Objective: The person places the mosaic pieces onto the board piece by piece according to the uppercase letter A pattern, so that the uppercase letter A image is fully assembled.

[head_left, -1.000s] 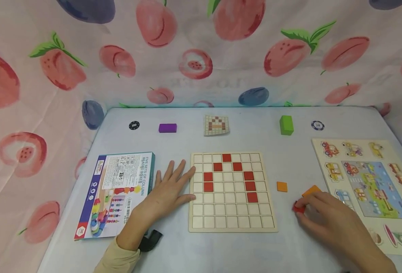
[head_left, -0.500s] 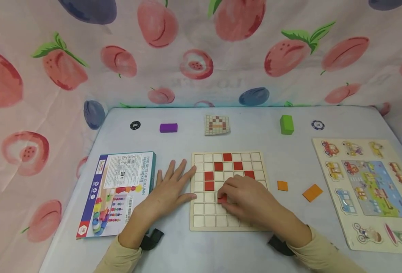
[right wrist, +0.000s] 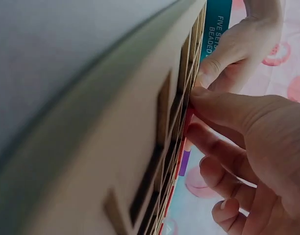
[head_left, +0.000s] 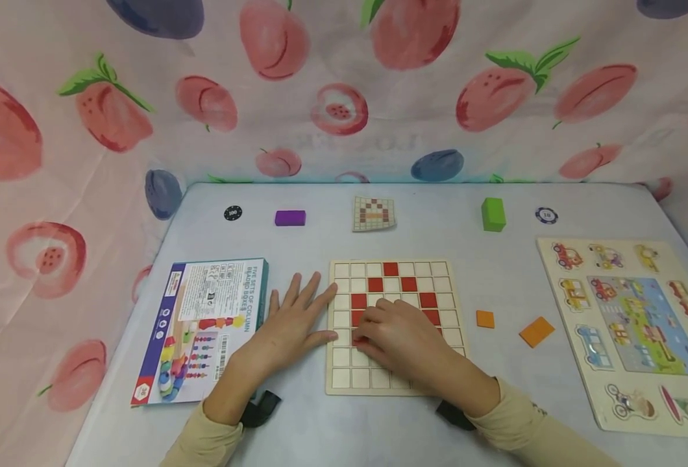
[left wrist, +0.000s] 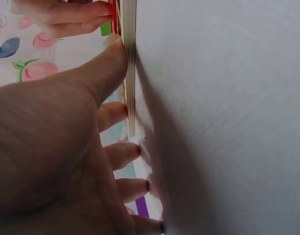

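Observation:
A wooden grid board lies flat, with several red square tiles set in its cells in a peaked pattern. My right hand is over the board's middle, thumb and forefinger pinching a red tile at a left-side cell, below the other red tiles there. In the right wrist view that tile shows partly between the fingertips. My left hand rests spread beside the board, thumb and forefinger touching its left edge. To the board's right lie an orange square tile and an orange rectangle.
A boxed bead toy lies left, a vehicle puzzle board right. Along the back are a pattern card, purple block, green block, black chip and dark-rimmed white chip.
My right hand has carried a red tile from beside the orange rectangle leftward across the board to the left-side cell. My left hand has stayed at the board's left edge.

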Motion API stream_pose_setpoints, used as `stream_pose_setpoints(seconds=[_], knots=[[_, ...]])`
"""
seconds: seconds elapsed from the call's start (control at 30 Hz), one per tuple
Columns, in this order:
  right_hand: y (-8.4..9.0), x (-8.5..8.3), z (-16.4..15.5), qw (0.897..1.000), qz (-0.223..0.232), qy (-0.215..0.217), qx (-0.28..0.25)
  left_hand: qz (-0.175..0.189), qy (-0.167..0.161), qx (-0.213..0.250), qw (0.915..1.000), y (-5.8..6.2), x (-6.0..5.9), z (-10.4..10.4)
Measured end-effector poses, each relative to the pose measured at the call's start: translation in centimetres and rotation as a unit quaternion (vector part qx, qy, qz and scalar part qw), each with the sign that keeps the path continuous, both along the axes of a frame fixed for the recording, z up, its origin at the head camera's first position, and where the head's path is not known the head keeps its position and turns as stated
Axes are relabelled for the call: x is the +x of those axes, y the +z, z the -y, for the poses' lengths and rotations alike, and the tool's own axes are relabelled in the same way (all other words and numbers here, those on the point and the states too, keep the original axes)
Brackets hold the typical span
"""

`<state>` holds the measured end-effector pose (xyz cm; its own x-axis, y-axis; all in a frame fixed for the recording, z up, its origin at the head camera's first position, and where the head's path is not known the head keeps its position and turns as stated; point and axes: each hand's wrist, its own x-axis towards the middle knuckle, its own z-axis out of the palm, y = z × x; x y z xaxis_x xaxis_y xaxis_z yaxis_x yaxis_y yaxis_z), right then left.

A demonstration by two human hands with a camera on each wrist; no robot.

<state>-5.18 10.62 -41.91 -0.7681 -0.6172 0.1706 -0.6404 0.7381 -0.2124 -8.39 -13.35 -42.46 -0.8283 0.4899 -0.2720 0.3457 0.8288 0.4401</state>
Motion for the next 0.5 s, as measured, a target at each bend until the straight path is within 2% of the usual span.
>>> stream_pose_setpoints(seconds=[0.17,0.3,0.5], knots=[[0.0,0.3,-0.3,1.0,0.005,0.001,0.004,0.003,0.005,-0.001,1.0,0.0,0.1,0.0],[0.1,0.9,-1.7,1.0,0.027,-0.003,-0.008,0.006,0.008,0.0,0.9999,0.0,0.1,-0.1],[-0.1,2.1,-6.3,0.996,0.03,-0.078,-0.037,-0.001,0.005,0.003,1.0,0.0,0.1,-0.1]])
